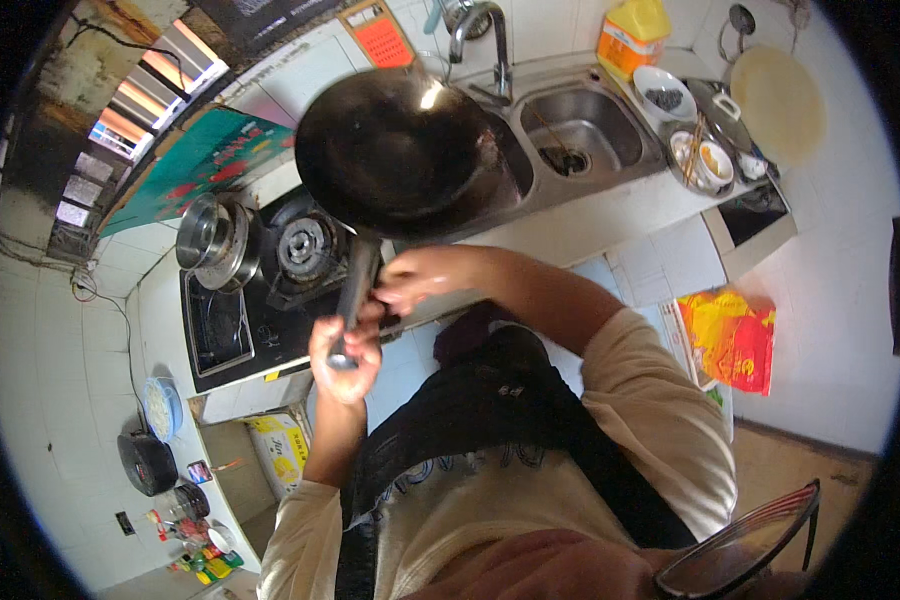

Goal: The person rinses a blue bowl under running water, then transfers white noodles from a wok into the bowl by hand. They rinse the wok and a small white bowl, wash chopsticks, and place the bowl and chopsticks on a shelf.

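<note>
A black wok hangs over the left part of the steel sink and the counter edge, its dark inside facing up towards me. My left hand is wrapped around the end of the wok's long handle. Beside the handle, nearer the wok, is my right hand with its fingers bent towards it. Blur hides whether those fingers touch the handle. The wok covers much of the left basin.
A chrome faucet rises behind the sink. To the left, a gas burner adjoins stacked metal pots. Bowls, a lidded pan and a yellow jug stand at the right.
</note>
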A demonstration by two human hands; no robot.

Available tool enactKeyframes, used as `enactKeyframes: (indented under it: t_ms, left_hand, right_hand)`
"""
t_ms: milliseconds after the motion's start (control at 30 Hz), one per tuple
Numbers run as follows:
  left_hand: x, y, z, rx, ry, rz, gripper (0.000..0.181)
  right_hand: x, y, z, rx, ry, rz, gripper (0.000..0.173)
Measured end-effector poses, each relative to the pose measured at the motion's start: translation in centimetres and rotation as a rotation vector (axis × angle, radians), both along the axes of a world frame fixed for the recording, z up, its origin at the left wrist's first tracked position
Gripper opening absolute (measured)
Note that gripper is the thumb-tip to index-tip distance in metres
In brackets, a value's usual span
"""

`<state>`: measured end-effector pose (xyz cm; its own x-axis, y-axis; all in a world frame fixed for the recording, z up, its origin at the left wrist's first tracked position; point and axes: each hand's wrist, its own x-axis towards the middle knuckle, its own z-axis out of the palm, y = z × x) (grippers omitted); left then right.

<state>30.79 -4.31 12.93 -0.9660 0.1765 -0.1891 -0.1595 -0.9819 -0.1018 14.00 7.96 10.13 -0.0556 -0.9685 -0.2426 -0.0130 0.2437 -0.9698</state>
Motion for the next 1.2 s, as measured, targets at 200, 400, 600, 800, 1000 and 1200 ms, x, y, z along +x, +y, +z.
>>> enactKeyframes:
  t_ms: [200, 400, 600, 800, 1000, 1200]
  left_hand:
    - [0.1, 4.4, -1.9, -0.002, 0.029, -0.018, 0.051]
    - [-2.8, 10.0, -1.9, 0.004, 0.074, 0.172, 0.058]
    - [-4.8, 13.7, -1.9, 0.065, 0.176, 0.21, 0.059]
    - [-5.9, 15.5, -2.6, 0.125, 0.107, 0.288, 0.057]
    - [-7.3, 16.1, -4.6, 0.235, 0.148, 0.266, 0.055]
    - [-8.0, 16.0, -7.3, 0.259, 0.16, 0.224, 0.054]
  right_hand:
    - [-21.9, 12.9, 1.7, -0.344, 0.546, -0.872, 0.026]
    - [-36.6, 9.6, -9.5, -0.061, 1.078, -0.784, 0.032]
    - [-38.9, 5.7, -15.5, 0.003, 1.23, -0.716, 0.069]
    - [-41.5, 5.8, -15.4, 0.086, 1.332, -0.361, 0.049]
    - [-39.3, 10.1, -15.4, -0.021, 1.009, -0.82, 0.037]
    - [-33.0, 17.8, -19.9, -0.308, 0.532, -0.909, 0.021]
